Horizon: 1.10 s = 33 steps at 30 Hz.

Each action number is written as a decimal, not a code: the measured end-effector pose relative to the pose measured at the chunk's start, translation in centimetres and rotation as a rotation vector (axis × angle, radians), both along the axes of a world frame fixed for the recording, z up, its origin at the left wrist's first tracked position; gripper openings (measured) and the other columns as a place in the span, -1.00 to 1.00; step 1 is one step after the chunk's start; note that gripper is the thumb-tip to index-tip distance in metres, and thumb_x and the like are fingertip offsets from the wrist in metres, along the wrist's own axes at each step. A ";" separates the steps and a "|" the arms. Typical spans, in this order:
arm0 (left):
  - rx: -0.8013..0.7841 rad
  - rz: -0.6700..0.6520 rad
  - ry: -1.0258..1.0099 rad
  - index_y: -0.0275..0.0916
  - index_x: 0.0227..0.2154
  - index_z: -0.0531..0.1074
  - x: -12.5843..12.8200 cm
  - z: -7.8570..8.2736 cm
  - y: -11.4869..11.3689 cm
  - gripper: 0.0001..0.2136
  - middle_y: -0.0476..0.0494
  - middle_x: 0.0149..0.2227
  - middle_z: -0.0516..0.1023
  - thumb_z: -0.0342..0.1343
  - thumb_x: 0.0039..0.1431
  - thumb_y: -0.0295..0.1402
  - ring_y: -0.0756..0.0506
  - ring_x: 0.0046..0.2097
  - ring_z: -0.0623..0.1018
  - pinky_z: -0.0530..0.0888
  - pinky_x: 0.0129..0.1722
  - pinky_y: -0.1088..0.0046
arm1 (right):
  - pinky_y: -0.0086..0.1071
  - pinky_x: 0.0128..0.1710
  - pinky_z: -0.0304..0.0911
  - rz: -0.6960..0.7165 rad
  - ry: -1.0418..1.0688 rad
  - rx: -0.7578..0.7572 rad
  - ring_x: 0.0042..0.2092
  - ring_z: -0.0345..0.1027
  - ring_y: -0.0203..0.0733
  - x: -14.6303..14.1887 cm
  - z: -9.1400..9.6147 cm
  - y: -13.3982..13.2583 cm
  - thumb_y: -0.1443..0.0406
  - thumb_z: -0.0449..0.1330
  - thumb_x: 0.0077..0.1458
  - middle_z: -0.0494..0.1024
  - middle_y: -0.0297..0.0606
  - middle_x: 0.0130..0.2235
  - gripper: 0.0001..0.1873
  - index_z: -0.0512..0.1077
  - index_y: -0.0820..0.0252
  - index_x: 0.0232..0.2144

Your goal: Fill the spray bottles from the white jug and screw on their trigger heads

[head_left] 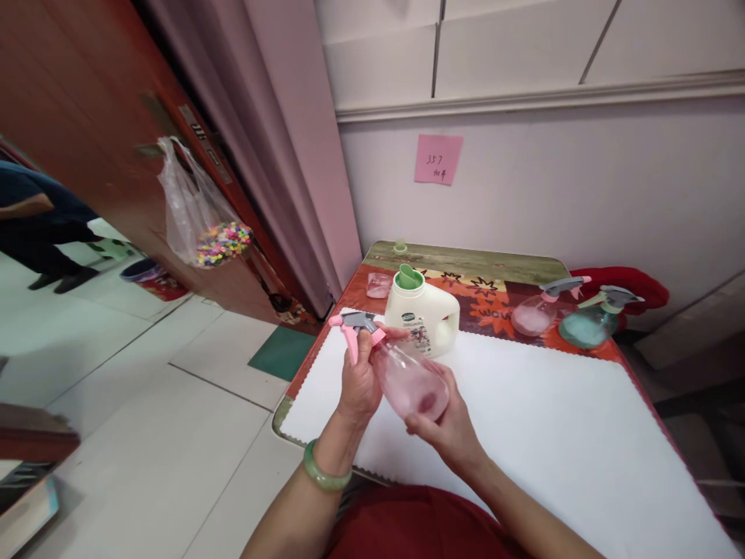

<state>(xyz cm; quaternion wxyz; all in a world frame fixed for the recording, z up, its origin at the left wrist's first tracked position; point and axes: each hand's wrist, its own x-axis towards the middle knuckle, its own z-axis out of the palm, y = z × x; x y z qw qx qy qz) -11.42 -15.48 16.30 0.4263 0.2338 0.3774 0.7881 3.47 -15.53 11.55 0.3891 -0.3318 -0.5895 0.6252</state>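
A pink, see-through spray bottle [410, 384] is tilted between my hands above the table, its grey and pink trigger head pointing left. My left hand [362, 380] wraps round its neck just below the trigger. Round the lower body, near the base, curls my right hand [445, 423]. Just behind stands a cream detergent jug [422, 318], with a green spout showing in its open mouth. At the table's far right are a second pink spray bottle [534, 314] and a teal spray bottle [587, 326], both upright with trigger heads on.
A white mat [524, 419] covers much of the table. A small clear pink container [379, 285] and a green cap [400, 247] sit near its back left. Beads fill a plastic bag [198, 225] on the door handle. Another person [40, 217] is at far left.
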 end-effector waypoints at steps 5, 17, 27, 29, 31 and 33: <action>-0.004 -0.014 0.027 -0.20 -0.22 0.52 -0.1 0.4 -0.6 -0.61 -0.18 -0.24 0.66 0.22 0.14 0.04 -0.25 -0.07 0.63 0.51 -0.04 0.19 | -0.34 -0.51 0.44 0.163 0.276 -0.406 -0.44 0.48 -0.17 -1.0 0.6 -1.0 -0.07 0.46 -0.22 0.57 -0.31 -0.36 -0.07 0.21 0.15 0.12; -0.533 0.193 0.383 -0.14 -0.01 0.26 -6.4 -4.8 -3.4 -0.40 -0.24 -0.06 0.56 0.21 -0.01 0.12 -0.22 -0.10 0.61 0.54 -0.15 0.18 | -0.40 -0.55 0.31 0.283 -0.167 -0.365 -0.43 0.46 -0.22 0.5 -3.8 1.5 -0.29 0.06 0.11 0.57 -0.19 -0.23 -0.24 0.32 0.16 0.06; -0.924 0.143 1.159 -0.13 -0.01 0.29 -18.4 -6.3 1.1 -0.27 -0.34 0.06 0.50 0.42 -0.35 -0.25 -0.47 0.15 0.44 0.30 0.10 -0.02 | -0.27 -0.41 0.42 -0.161 -0.500 0.115 -0.45 0.43 -0.14 8.6 -10.7 1.7 -0.07 0.16 0.19 0.59 -0.27 -0.40 -0.58 0.46 0.10 -0.14; -0.916 0.068 1.282 -0.17 -0.01 0.28 -18.4 -6.4 2.8 -0.27 -0.37 0.03 0.51 0.42 -0.35 -0.29 -0.50 0.15 0.44 0.28 0.11 -0.08 | -0.32 -0.46 0.39 -0.187 -0.509 0.174 -0.47 0.43 -0.16 8.9 -10.9 1.6 -0.05 0.16 0.21 0.58 -0.30 -0.42 -0.61 0.47 0.09 -0.15; -0.862 0.004 1.389 -0.19 -0.03 0.30 -18.2 -6.5 4.7 -0.32 -0.41 0.05 0.48 0.40 -0.31 -0.32 -0.52 0.17 0.41 0.25 0.13 -0.13 | -0.36 -0.47 0.38 -0.204 -0.527 0.235 -0.49 0.40 -0.19 8.6 -10.8 1.4 -0.04 0.17 0.21 0.55 -0.33 -0.45 -0.63 0.48 0.08 -0.17; -0.767 -0.060 1.477 -0.18 -0.04 0.34 -18.0 -6.7 6.8 -0.39 -0.39 0.12 0.43 0.37 -0.26 -0.34 -0.50 0.23 0.36 0.23 0.16 -0.13 | -0.37 -0.46 0.37 -0.216 -0.542 0.270 -0.51 0.38 -0.21 8.1 -10.6 1.5 -0.04 0.18 0.19 0.53 -0.35 -0.46 -0.64 0.50 0.08 -0.20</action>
